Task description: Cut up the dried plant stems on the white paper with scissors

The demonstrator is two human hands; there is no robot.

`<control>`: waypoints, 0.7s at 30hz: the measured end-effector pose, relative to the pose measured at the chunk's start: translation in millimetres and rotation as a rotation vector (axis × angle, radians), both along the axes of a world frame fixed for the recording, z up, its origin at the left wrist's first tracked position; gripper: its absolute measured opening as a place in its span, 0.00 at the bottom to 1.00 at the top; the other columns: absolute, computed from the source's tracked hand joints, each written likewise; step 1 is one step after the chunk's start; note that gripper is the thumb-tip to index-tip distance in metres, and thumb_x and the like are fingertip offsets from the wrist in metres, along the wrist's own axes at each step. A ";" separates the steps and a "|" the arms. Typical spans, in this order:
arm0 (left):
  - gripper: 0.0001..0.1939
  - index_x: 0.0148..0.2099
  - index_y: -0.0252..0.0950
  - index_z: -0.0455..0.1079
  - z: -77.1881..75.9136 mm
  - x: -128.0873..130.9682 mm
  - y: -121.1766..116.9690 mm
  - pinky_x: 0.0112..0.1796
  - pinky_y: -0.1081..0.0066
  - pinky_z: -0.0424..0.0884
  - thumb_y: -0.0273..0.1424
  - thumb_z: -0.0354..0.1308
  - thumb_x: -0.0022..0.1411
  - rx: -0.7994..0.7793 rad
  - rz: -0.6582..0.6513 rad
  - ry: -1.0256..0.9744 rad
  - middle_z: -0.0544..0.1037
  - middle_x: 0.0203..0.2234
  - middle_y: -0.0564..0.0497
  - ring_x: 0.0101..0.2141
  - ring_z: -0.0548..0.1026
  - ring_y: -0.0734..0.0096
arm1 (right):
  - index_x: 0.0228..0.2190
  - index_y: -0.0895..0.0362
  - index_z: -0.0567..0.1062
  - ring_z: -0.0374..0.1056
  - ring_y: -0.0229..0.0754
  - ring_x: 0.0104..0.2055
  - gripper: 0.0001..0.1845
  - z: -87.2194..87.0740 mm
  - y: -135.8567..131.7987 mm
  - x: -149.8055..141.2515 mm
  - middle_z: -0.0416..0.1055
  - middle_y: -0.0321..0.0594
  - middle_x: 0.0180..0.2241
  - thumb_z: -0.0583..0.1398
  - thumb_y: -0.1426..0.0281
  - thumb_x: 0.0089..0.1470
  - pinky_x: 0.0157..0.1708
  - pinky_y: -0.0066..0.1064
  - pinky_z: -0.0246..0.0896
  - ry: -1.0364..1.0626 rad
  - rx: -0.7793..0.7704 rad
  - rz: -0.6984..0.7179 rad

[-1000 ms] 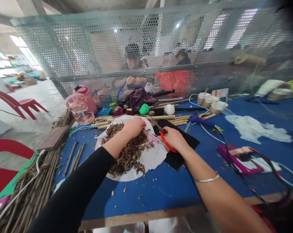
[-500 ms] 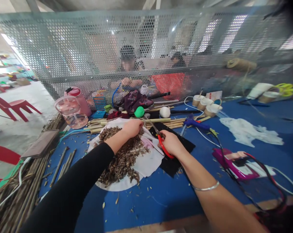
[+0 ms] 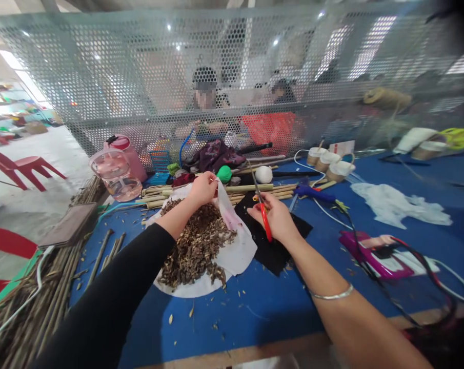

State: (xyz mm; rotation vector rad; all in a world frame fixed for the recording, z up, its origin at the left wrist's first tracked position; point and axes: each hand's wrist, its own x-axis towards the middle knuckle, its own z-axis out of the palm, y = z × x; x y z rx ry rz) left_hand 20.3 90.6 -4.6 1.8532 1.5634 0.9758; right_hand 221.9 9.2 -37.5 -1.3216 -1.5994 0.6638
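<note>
My left hand (image 3: 204, 189) is closed on the far edge of a white cloth (image 3: 244, 253), lifting that edge up off the pile. Brown dried plant bits (image 3: 201, 248) lie heaped on the cloth. In my right hand (image 3: 275, 218) are red-handled scissors (image 3: 265, 219), blades pointing up and away from me, to the right of the cloth. Beneath that hand lies a black sheet (image 3: 272, 259) on the blue table. Behind the cloth are a bundle of pale sticks (image 3: 235, 190), a green ball (image 3: 224, 174) and a white ball (image 3: 263, 175).
A pink jug (image 3: 116, 174) stands at the back left, sticks (image 3: 58, 271) along the left edge. To the right are a blue glue gun (image 3: 314, 192), paper cups (image 3: 327, 161), a crumpled plastic bag (image 3: 401, 202) and a magenta device (image 3: 370, 256). A perforated screen (image 3: 139, 77) rises behind; people sit beyond it.
My left hand has moved left and away from me, raising the cloth's edge. The scissors have come away from the cloth and turned more upright in my right hand.
</note>
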 end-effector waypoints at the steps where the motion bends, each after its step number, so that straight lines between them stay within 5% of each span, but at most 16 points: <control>1: 0.03 0.33 0.34 0.65 -0.8 4.8 0.2 0.26 0.75 0.67 0.26 0.51 0.54 -0.001 -0.008 0.040 0.72 0.20 0.53 0.19 0.70 0.76 | 0.38 0.56 0.67 0.67 0.39 0.28 0.21 -3.1 3.1 2.8 0.71 0.37 0.27 0.63 0.62 0.41 0.31 0.31 0.62 -0.100 -0.018 -0.057; 6: 0.03 0.31 0.34 0.64 -6.8 17.2 -0.9 0.27 0.73 0.68 0.25 0.50 0.54 -0.099 -0.047 0.041 0.72 0.20 0.52 0.20 0.70 0.74 | 0.40 0.50 0.70 0.70 0.46 0.35 0.21 -15.7 13.7 -6.8 0.75 0.39 0.34 0.63 0.59 0.41 0.32 0.31 0.61 -0.475 -0.119 -0.115; 9: 0.05 0.31 0.34 0.63 -10.5 15.8 0.3 0.28 0.74 0.69 0.20 0.49 0.53 -0.181 -0.016 -0.071 0.72 0.21 0.52 0.21 0.71 0.75 | 0.42 0.47 0.70 0.70 0.46 0.37 0.19 -19.0 15.4 -20.2 0.75 0.37 0.35 0.59 0.68 0.44 0.31 0.29 0.59 -0.578 -0.121 -0.095; 16: 0.03 0.33 0.34 0.60 -22.5 -5.8 8.4 0.28 0.71 0.73 0.28 0.50 0.59 -0.337 -0.010 -0.454 0.70 0.18 0.55 0.20 0.72 0.77 | 0.40 0.51 0.71 0.70 0.41 0.33 0.16 -22.4 17.3 -21.0 0.75 0.37 0.31 0.56 0.72 0.46 0.30 0.26 0.58 -0.521 -0.117 -0.114; 21: 0.03 0.35 0.35 0.58 -22.3 -12.4 5.6 0.25 0.70 0.73 0.28 0.50 0.59 -0.313 0.059 -0.492 0.69 0.18 0.57 0.17 0.71 0.78 | 0.39 0.55 0.71 0.68 0.39 0.30 0.17 -17.7 16.5 -13.5 0.73 0.37 0.30 0.57 0.73 0.42 0.31 0.26 0.60 -0.297 -0.081 -0.191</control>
